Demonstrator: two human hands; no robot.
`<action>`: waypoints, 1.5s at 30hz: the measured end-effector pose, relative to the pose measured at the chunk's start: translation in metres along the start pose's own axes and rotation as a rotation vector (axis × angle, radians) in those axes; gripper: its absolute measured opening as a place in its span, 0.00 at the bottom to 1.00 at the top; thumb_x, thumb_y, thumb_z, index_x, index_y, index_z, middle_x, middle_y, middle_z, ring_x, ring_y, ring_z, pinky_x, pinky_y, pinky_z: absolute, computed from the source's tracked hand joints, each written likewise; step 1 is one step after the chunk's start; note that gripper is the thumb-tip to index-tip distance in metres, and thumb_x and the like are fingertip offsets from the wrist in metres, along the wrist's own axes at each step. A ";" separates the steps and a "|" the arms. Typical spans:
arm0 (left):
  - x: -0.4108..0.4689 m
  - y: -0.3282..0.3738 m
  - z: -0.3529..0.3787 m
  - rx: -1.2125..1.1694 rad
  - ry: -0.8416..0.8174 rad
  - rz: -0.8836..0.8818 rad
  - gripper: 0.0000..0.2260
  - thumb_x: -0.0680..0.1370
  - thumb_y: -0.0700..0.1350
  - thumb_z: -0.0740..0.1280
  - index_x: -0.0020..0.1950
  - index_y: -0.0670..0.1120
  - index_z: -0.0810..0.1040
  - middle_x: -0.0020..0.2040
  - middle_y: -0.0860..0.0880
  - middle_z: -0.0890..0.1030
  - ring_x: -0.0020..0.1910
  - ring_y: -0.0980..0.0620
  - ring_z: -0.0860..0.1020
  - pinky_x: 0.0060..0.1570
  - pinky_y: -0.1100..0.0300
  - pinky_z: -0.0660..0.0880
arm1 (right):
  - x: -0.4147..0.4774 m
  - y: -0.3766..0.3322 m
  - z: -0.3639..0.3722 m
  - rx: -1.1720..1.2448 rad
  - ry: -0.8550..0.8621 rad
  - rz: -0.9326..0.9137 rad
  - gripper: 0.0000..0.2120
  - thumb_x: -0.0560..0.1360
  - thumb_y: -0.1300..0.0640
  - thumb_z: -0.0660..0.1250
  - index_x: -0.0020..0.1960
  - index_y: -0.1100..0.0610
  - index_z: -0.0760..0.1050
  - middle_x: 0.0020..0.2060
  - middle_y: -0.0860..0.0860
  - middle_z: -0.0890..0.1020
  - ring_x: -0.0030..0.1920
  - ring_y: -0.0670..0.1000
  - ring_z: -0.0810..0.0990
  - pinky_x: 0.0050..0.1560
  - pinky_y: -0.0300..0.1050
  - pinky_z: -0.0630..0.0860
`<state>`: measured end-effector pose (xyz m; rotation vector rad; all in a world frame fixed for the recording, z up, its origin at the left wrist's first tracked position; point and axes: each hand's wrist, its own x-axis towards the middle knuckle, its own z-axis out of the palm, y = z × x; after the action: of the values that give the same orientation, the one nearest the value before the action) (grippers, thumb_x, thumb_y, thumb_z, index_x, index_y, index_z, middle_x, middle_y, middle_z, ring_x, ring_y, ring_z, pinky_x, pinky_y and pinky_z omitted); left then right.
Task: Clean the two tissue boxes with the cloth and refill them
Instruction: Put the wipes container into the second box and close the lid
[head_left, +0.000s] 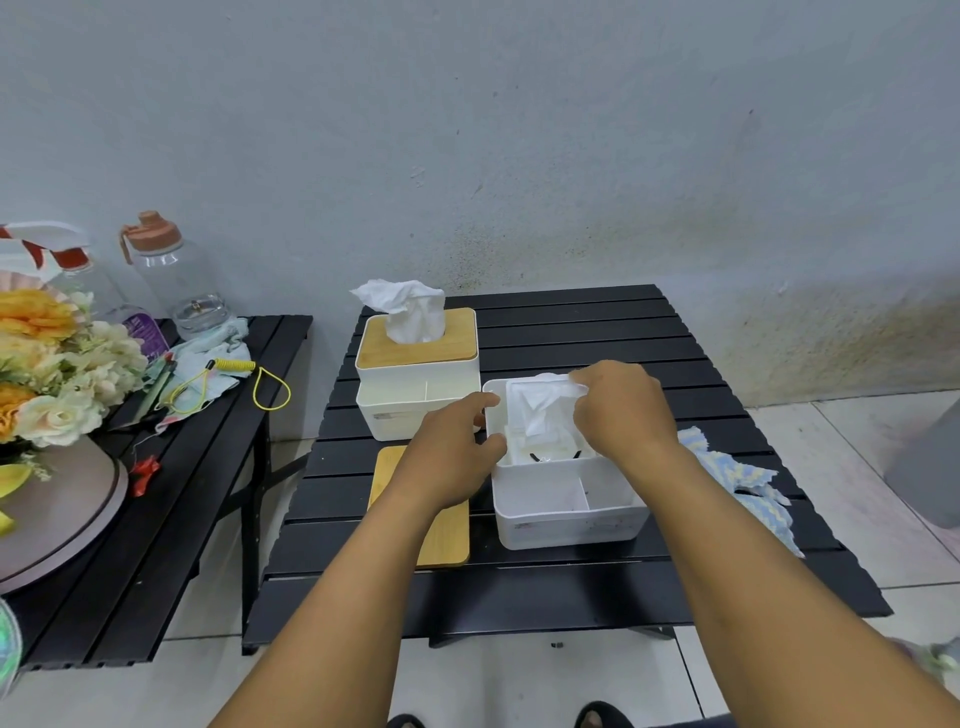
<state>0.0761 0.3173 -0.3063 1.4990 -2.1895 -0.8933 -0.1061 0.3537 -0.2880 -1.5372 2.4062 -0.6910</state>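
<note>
On the black table, the open box is gripped by the left hand; the tissue pinched by the right hand should be drawn up centrally.

I see a black slatted table at centre, standing on a tiled floor. At its far left sits a closed tissue box. An open tissue box stands nearer, right of centre. A wooden lid lies flat just left of it, and a striped cloth lies crumpled just to its right. On my left stands a second black slatted table, carrying a round tray, flowers, a clear bottle, a pale rag and a yellow coiled cord.
</note>
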 end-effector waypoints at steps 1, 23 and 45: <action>0.000 0.000 0.000 0.002 -0.001 0.002 0.23 0.83 0.47 0.67 0.78 0.55 0.68 0.71 0.50 0.77 0.64 0.48 0.79 0.62 0.54 0.77 | -0.001 -0.001 0.000 -0.018 0.004 0.007 0.20 0.73 0.70 0.58 0.56 0.56 0.82 0.50 0.58 0.83 0.49 0.62 0.79 0.41 0.45 0.76; -0.022 -0.046 0.010 0.376 -0.088 -0.595 0.58 0.62 0.70 0.77 0.81 0.53 0.49 0.74 0.40 0.60 0.73 0.35 0.61 0.65 0.42 0.72 | -0.016 0.039 -0.033 0.083 -0.350 0.247 0.14 0.75 0.61 0.59 0.58 0.58 0.74 0.56 0.58 0.80 0.47 0.59 0.78 0.41 0.44 0.73; 0.027 0.059 -0.039 0.360 -0.371 0.233 0.53 0.63 0.53 0.79 0.80 0.62 0.49 0.71 0.52 0.66 0.69 0.47 0.63 0.67 0.46 0.70 | -0.014 0.060 -0.036 0.481 -0.517 0.289 0.10 0.77 0.60 0.62 0.56 0.53 0.78 0.47 0.56 0.84 0.42 0.56 0.85 0.46 0.57 0.84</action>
<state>0.0471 0.2952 -0.2405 1.2557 -2.8527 -0.7778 -0.1627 0.3974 -0.2872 -0.9953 1.8477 -0.6487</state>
